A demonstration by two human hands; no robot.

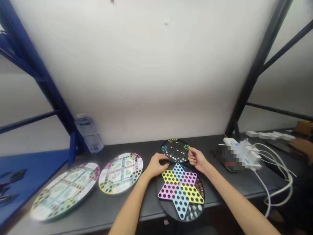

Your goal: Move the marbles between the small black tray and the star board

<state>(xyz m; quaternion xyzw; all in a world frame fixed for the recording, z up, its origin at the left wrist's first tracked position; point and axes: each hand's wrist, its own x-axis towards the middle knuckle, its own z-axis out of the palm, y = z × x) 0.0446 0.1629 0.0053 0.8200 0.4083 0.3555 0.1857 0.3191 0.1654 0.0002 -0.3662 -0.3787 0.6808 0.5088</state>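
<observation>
A round black Chinese checkers board (pixel 175 150), coloured marbles (pixel 172 140) grouped at its rim, lies just below frame centre on the bench (pixel 144 209), above a star-patterned board (pixel 181 192) with unfilled-looking holes, while the left hand (pixel 156 165) and right hand (pixel 197 160) meet its edge with curled fingers (pixel 189 151), their hold unclear.

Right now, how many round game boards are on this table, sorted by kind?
Pale printed round boards: 2
Black board with coloured star: 1
Small black board with coloured pieces: 1
Total: 4
</observation>
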